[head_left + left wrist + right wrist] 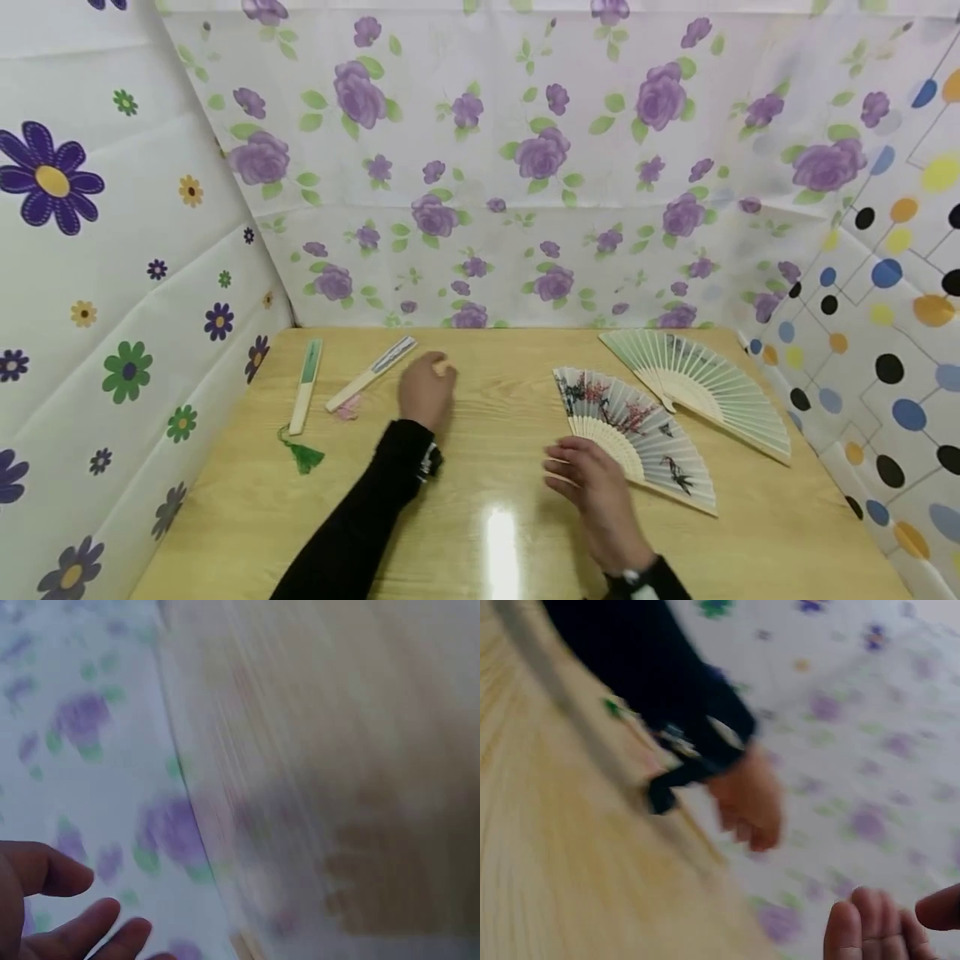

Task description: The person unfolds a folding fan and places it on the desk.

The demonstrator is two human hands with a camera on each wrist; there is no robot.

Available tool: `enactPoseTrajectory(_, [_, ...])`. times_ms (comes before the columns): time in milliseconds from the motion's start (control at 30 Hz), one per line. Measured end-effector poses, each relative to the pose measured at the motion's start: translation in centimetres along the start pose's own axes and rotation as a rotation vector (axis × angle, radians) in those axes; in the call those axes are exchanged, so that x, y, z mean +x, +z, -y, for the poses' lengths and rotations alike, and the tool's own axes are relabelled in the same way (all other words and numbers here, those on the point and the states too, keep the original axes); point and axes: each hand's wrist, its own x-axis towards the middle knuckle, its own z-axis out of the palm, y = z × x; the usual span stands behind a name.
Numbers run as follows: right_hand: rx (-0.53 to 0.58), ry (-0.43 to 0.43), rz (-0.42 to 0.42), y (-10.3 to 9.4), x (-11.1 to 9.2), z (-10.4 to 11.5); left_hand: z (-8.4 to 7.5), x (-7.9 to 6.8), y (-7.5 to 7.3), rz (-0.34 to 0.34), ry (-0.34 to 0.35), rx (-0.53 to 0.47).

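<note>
Fingers loose and empty, your left hand (427,396) hovers near the tabletop's (487,458) far edge, your right hand (597,504) beside a white blossom-printed pleated fan (647,425), best gripped by its sticks.

right hand (877,934): bottom right | left hand (751,799): blurred, dark sleeve (649,671) | wooden table (570,870) | floral cloth (855,780)

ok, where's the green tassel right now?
In the head view, the green tassel lies on the left part of the table, by the near end of the closed green fan, left of the black sleeve.
</note>
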Motion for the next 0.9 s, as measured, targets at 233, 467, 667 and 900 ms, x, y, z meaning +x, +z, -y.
enactPoseTrajectory(233, [-0.101, 0.081, 0.278, 8.0, 5.7, -5.2, 4.5, 3.0, -6.7, 0.185, -0.125, 0.45])
enactPoseTrajectory(467, [-0.044, 0.098, 0.362, 10.9, 9.1, -5.9, 7.4, 2.3, -5.7, 0.226, -0.039, 0.655])
enactPoseTrajectory(667, [0.034, 0.106, 0.339, 10.8, 10.4, -6.1, 1.4, -3.1, -5.3, 0.148, 0.122, 0.595])
enactPoseTrajectory(900, [0.068, 0.114, 0.347, 10.9, 11.4, -6.6, 3.4, -3.6, -3.5, 0.373, -0.007, 0.277])
